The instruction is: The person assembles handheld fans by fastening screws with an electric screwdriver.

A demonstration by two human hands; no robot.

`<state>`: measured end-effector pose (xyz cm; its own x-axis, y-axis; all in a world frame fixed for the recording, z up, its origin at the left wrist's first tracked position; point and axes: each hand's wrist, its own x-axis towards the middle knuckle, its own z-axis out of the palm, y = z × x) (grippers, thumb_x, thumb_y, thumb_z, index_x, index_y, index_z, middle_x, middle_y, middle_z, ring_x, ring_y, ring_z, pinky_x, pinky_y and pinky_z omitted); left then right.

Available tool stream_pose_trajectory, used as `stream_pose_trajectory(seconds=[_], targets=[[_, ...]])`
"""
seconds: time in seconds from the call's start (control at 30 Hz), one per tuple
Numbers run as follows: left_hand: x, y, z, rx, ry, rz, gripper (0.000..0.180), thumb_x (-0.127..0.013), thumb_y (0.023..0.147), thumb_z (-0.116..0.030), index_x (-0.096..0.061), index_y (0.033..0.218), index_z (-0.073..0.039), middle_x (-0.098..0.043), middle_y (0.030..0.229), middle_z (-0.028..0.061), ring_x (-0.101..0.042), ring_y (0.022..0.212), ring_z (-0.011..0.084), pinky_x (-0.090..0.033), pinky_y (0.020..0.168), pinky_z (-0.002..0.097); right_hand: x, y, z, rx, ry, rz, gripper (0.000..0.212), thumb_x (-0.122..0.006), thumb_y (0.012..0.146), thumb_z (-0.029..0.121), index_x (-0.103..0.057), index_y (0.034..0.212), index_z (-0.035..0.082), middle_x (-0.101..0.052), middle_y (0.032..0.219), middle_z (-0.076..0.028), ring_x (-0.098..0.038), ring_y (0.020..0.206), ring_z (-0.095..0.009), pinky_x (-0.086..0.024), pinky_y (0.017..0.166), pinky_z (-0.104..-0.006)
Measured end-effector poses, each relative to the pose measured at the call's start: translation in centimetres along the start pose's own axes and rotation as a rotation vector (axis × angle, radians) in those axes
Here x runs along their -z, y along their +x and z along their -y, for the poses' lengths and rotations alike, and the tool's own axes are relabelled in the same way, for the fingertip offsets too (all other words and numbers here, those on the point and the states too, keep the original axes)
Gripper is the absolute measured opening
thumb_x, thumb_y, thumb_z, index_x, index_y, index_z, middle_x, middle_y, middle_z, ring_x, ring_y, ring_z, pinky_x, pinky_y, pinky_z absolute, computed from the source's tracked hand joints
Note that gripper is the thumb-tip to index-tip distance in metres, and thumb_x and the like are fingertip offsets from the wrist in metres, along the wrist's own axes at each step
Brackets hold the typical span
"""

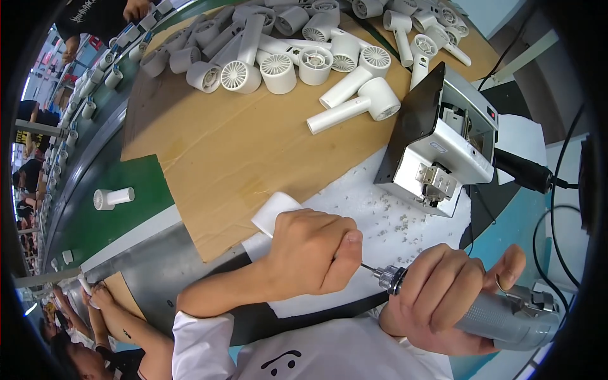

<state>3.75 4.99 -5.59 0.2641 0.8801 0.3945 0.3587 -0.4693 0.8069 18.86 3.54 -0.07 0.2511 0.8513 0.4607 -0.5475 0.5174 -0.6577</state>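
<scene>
My left hand (310, 250) is closed around a white handheld fan (275, 211). Only its round end shows past my knuckles; the handle is hidden in my fist. In my right hand (440, 288) is a grey electric screwdriver (516, 320), my fingers wrapped round its barrel and the thumb raised. Its thin bit (367, 267) points left and reaches to the thumb side of my left fist. Whether the tip touches the fan cannot be seen. Beneath both hands lies a white cloth (335, 291) with many small screws (399, 225) scattered on it.
A silver and black screw feeder (437, 145) stands at the right, cables beside it. White handheld fans (278, 73) are heaped on brown cardboard (221, 152) at the back. On the left, a green conveyor (145, 183) carries another fan (114, 198). Co-workers' arms (126, 310) are at lower left.
</scene>
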Motion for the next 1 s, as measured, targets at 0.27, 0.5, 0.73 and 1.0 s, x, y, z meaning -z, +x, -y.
stream_pose_trajectory(seconds=[0.27,0.5,0.73,1.0], targets=[[1.2,0.4,-0.6,0.041,0.021,0.133,0.015,-0.066,0.073,-0.014,-0.056,0.068,-0.004,-0.051,0.054,0.0065,-0.051,0.046,0.0239,-0.040,0.047,0.0322,0.7,0.8,0.2,0.026,0.139,0.020,0.047,-0.049,0.091,0.050,-0.033,0.107,0.010,-0.048,0.047,-0.001,-0.040,0.032,-0.010,-0.035,0.033,-0.0247],[1.0,0.6,-0.3,-0.160,-0.081,0.172,0.035,-0.070,0.065,-0.006,-0.068,0.099,-0.006,-0.054,0.061,0.0009,-0.052,0.050,0.0187,-0.039,0.048,0.0296,3.0,1.1,0.8,-0.075,0.102,0.031,0.060,-0.044,0.092,0.056,-0.034,0.122,0.005,-0.047,0.051,0.001,-0.041,0.035,-0.009,-0.038,0.037,-0.0242],[0.0,0.6,0.5,-0.270,-0.120,0.210,0.034,-0.071,0.065,-0.006,-0.069,0.099,-0.005,-0.056,0.062,-0.0047,-0.051,0.051,0.0139,-0.037,0.048,0.0274,3.4,1.3,0.3,-0.098,0.190,0.088,0.067,-0.038,0.093,0.058,-0.032,0.131,0.004,-0.045,0.056,0.002,-0.042,0.039,-0.008,-0.038,0.044,-0.0255],[-0.6,0.8,0.4,-0.211,-0.119,0.169,0.021,-0.077,0.068,0.000,-0.068,0.087,-0.003,-0.056,0.061,0.0045,-0.053,0.049,0.0195,-0.039,0.047,0.0295,4.0,0.8,0.9,-0.116,0.170,0.056,0.069,-0.046,0.089,0.061,-0.030,0.133,0.011,-0.049,0.056,-0.001,-0.046,0.041,-0.014,-0.041,0.045,-0.0300]])
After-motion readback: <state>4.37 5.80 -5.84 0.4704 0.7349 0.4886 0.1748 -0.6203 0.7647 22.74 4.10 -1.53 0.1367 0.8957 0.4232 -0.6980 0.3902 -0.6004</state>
